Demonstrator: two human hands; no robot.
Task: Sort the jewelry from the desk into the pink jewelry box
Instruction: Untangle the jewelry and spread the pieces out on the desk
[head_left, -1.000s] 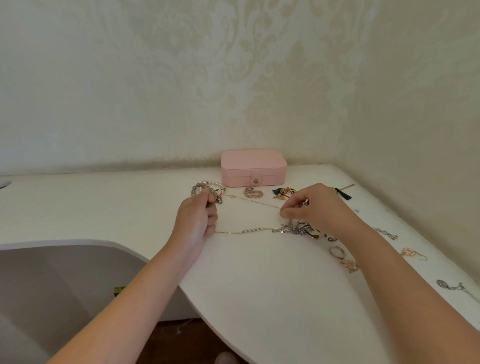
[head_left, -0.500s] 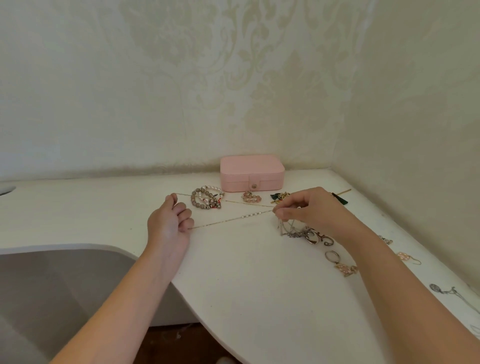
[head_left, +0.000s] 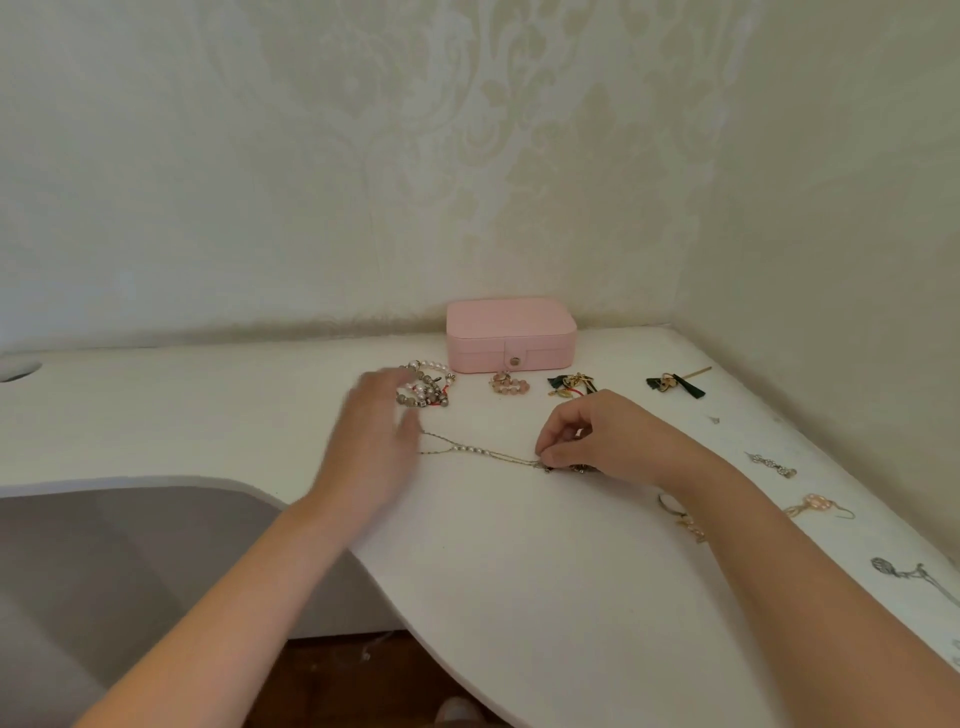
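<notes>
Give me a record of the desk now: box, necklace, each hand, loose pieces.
box: pink jewelry box shut, by the wall
chain: necklace lies on the desk between the hands
left: left hand blurred, fingers extended, by the necklace's left end
right: right hand pinches the necklace's right end
loose: bead bracelets front-left of the box

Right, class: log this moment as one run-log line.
left hand: fingers straight, blurred | right hand: pinches necklace | necklace: lying on desk | pink jewelry box: closed

Right hand (head_left: 602, 439) pinches necklace (head_left: 483, 451) on desk (head_left: 519, 545); left hand (head_left: 376, 441) blurred, fingers extended; pink jewelry box (head_left: 511, 332) closed.
</notes>
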